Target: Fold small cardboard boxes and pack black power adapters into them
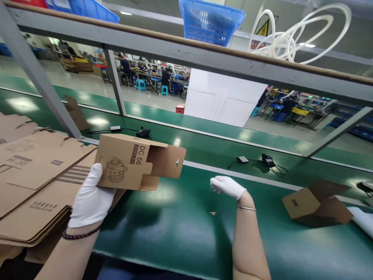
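Observation:
My left hand, in a white glove, grips a brown cardboard box from its lower left corner, thumb on the printed face. The box is folded into shape and tilted, with its end flaps standing out to the right. Its face reads "DC 56" above a line drawing. My right hand, also white-gloved, hovers over the green table, apart from the box. Its fingers are curled in and nothing shows in them. A small cardboard scrap lies below it.
Flattened cartons are stacked at left. An open box stands at right. Cabled black devices lie along the far strip. A metal frame crosses above, carrying a blue basket and white tubing. People work in the background.

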The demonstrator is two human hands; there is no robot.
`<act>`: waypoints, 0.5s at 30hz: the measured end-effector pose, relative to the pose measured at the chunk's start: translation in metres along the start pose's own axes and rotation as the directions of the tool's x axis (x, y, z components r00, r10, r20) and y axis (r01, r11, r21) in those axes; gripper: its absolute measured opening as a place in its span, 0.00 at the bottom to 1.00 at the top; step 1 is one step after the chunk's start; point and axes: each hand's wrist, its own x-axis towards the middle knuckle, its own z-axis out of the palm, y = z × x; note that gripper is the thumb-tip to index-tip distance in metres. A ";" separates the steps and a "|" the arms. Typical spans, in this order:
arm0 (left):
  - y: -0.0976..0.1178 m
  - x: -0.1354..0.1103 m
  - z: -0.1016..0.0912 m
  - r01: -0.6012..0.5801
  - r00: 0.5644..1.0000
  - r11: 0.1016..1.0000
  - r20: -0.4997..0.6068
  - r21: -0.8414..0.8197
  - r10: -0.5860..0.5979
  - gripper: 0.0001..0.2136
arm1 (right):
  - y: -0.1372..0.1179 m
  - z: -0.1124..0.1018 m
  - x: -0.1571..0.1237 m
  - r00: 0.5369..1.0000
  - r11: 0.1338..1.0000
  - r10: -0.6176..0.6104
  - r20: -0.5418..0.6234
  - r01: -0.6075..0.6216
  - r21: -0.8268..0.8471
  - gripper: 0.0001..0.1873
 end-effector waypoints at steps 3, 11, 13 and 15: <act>-0.002 0.001 -0.004 -0.019 0.999 0.995 0.045 0.097 0.014 0.15 | 0.019 0.020 -0.009 0.932 0.967 0.254 0.257 -0.248 -0.054 0.27; -0.010 0.002 -0.002 0.000 0.997 0.985 0.077 0.171 -0.013 0.18 | 0.023 0.025 0.004 0.895 0.992 -0.093 -0.435 0.048 -0.113 0.19; -0.014 0.001 -0.005 0.010 0.998 0.990 0.057 0.138 -0.018 0.18 | 0.009 0.034 0.007 0.918 0.988 -0.142 -0.370 0.109 -0.109 0.21; -0.025 -0.002 -0.010 0.028 0.998 0.996 0.045 0.085 -0.032 0.18 | -0.009 0.052 0.009 0.941 0.975 -0.220 -0.258 0.220 -0.029 0.24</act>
